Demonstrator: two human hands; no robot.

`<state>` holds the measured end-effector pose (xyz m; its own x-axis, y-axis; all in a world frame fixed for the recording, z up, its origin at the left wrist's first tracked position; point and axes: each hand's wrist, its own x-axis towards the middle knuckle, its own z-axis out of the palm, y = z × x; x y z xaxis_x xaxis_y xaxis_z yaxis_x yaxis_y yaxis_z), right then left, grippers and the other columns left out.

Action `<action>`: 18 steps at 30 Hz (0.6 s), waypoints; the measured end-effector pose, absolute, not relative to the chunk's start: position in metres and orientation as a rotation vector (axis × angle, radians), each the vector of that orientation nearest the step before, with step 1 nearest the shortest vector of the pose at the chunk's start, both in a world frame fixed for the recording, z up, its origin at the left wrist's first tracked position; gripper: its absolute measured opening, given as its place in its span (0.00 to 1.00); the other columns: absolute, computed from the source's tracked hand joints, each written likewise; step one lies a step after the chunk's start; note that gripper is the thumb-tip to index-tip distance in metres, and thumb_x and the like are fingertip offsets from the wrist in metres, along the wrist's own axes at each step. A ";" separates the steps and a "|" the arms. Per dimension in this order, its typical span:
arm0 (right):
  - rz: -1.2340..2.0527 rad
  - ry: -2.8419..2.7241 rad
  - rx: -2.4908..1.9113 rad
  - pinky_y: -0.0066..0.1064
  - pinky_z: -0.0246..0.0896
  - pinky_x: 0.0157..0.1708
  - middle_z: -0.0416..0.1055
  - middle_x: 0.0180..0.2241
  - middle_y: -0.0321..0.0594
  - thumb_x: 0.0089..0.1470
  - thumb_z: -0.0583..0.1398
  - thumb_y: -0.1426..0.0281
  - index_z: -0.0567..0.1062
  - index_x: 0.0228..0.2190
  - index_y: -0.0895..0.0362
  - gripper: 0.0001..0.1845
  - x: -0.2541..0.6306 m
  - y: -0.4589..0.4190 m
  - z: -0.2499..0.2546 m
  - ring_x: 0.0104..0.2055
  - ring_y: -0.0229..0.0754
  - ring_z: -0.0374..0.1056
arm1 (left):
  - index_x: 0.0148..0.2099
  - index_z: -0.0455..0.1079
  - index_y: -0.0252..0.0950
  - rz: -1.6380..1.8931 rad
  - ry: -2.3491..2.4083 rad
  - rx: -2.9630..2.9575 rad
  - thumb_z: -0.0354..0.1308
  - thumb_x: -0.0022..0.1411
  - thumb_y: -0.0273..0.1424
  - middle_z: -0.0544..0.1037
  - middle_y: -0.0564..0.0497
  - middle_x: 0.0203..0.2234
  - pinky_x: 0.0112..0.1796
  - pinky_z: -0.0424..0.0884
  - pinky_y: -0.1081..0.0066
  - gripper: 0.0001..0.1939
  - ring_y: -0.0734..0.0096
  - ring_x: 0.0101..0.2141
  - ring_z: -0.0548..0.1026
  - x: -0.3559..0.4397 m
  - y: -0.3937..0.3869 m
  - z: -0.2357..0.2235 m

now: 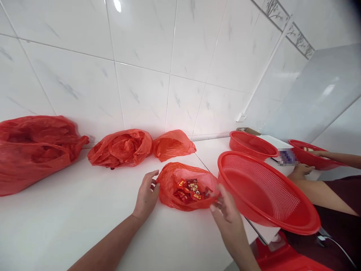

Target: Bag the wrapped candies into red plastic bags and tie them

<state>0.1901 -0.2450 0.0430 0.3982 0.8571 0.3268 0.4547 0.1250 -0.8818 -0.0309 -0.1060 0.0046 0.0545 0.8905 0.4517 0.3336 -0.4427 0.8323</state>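
1. While both hands work the bag, everything sits on a glossy white counter (70, 210) backed by a white marble-look tiled wall (141, 49), w/ a patterned border strip at top right.
2. Left hand (147, 194) — fingers half curled, thumb and fingertips touching the left rim of the small red bag (172, 177); can't tell if it's a firm pinch.
3. Right hand (227, 214) — fingers loosely bent, tips at the bag's right rim; grip unclear.
4. Bag lies open at counter centre, between the hands, red wrapped sweets (189, 188) inside.
5. Just right of it, a big red mesh basket (267, 195), tilted, overhanging the counter edge.
6. Behind: three more red bags by the wall — large one (34, 150) at far left, two smaller (121, 147) (173, 143), touching each other.
7. Far right: two more red baskets (252, 145) (313, 156), plus another person's arms (324, 192).
8. Hard to read: a blurred-out patch beside that person's hand; sweet wrapper print too small; red thing at bottom right cut off by the frame.
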 end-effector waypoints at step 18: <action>0.152 -0.942 -1.854 0.32 0.65 0.32 0.72 0.43 0.43 0.51 0.56 0.56 0.58 0.59 0.51 0.35 0.255 -0.298 0.009 0.36 0.43 0.69 | 0.51 0.62 0.42 1.296 1.224 1.910 0.49 0.61 0.33 0.67 0.49 0.46 0.30 0.71 0.69 0.16 0.72 0.32 0.71 -0.033 -0.107 0.005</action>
